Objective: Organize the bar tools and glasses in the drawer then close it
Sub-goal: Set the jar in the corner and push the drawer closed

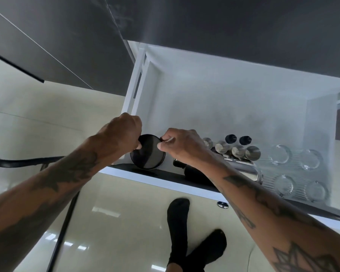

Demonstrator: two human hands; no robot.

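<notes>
A white drawer stands pulled out below me. At its front left corner sits a round black container, seen from above. My left hand grips its left rim and my right hand pinches its right rim. To the right stand several steel bar tools and two black caps. Several clear ribbed glasses fill the front right corner. My right forearm hides a dark object near the drawer front.
The drawer's dark front edge runs below my hands, with a round metal knob. Dark cabinet fronts lie at the left and above. My feet in black socks stand on the glossy cream floor. A black bar sticks out at the left.
</notes>
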